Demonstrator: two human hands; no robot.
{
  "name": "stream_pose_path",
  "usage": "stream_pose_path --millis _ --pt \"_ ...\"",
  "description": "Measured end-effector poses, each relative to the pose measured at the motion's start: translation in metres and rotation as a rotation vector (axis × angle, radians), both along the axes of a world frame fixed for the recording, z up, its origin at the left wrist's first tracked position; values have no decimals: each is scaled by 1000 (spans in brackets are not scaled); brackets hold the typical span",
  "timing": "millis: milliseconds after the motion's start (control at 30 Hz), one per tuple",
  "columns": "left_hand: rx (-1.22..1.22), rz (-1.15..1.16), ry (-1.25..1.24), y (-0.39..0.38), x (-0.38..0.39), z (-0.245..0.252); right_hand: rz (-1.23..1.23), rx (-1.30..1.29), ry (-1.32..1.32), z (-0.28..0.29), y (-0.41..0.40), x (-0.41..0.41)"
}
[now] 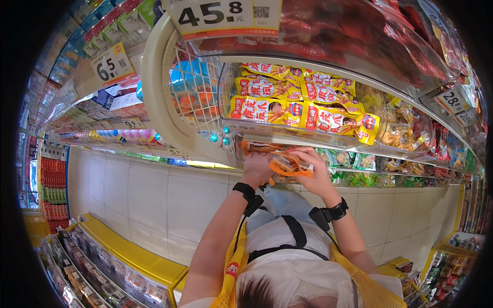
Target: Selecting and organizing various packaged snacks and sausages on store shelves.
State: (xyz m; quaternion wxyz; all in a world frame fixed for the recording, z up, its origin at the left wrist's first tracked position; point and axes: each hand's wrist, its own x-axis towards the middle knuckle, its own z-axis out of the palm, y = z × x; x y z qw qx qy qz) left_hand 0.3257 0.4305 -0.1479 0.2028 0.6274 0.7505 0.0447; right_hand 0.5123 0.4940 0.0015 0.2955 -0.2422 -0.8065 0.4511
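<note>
My right hand (316, 175) grips an orange-edged snack packet (290, 163), with the thumb at its lower edge and the fingers over its top. Close on its left is my left hand (258, 166), its fingers against similar orange packets (262, 147) at the shelf front. Those fingertips are partly hidden, so I cannot tell whether they hold anything. Both hands are just below a clear plastic bin (292, 129) holding several yellow snack packets (265, 109). A black strap with a small device sits on each wrist.
A cream shelf end frame with wire mesh (154, 77) rises left of the bin. Price tags (223, 17) project from the shelf edges. Green packets (364, 161) fill lower shelves to the right. Behind me, a yellow-edged display rack (134, 254) stands on the tiled floor (146, 200).
</note>
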Motion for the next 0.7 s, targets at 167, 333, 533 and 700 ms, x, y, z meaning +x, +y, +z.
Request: stream_pose_path --millis 167,333,533,700 --pt "418 -41 -311 -20 -32 -59 195 -12 -88 -14 1 -41" --pt "-74 -54 -9 -2 -25 18 121 118 -442 -35 13 -42" --pt "175 227 -212 -15 -33 -6 145 113 -592 -53 28 -56" --pt "497 631 -566 -11 -30 -4 126 -74 -917 -38 45 -61"
